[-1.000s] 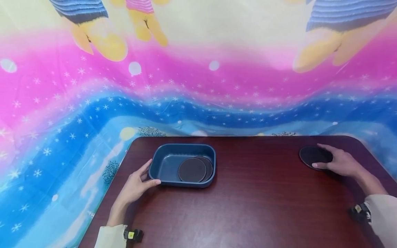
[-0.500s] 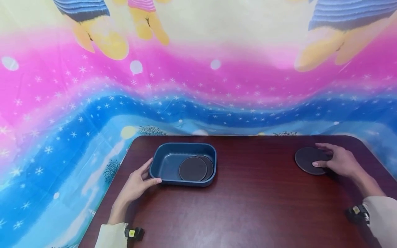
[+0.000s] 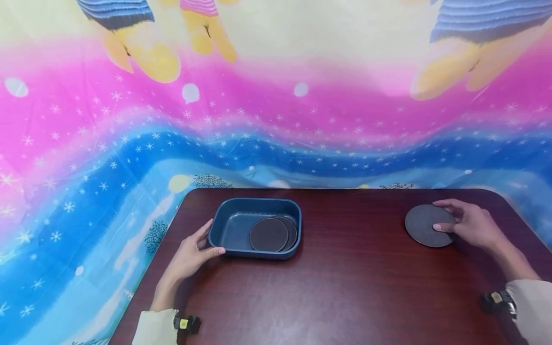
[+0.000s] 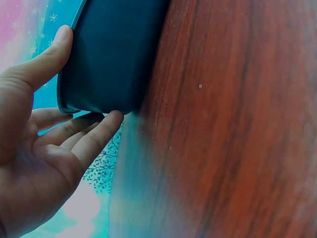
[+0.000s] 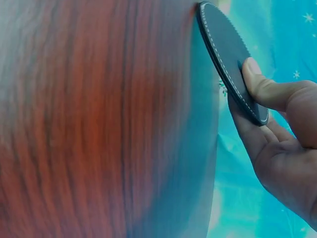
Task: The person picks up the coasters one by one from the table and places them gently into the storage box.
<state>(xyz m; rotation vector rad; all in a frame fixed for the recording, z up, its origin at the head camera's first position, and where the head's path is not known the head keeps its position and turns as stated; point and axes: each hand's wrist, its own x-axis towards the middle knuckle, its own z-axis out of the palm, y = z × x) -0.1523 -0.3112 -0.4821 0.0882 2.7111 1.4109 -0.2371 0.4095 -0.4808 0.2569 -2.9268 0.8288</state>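
In the head view, a dark blue rectangular container (image 3: 233, 230) sits at the table's back left. Two round dark coasters (image 3: 269, 235) lie overlapping inside its right part. My left hand (image 3: 188, 256) grips the container's left end, thumb at the near rim and fingers along the outer side wall; the left wrist view shows the thumb (image 4: 62, 42) and fingers about its corner. At the back right, my right hand (image 3: 474, 225) pinches another round coaster (image 3: 424, 226), thumb on its upper face, fingers beneath. White stitching edges this coaster (image 5: 225, 44), which stands tilted in the right wrist view.
Both hands work over a reddish-brown wooden table (image 3: 336, 287) with rounded far corners. A pink and blue patterned cloth (image 3: 276, 120) hangs right behind its back edge. Each wrist wears a black strap device, such as the left one (image 3: 186, 325).
The coaster in my right hand has shifted slightly left and tilted, its face showing more fully and lighter. My left hand and the container keep their places.
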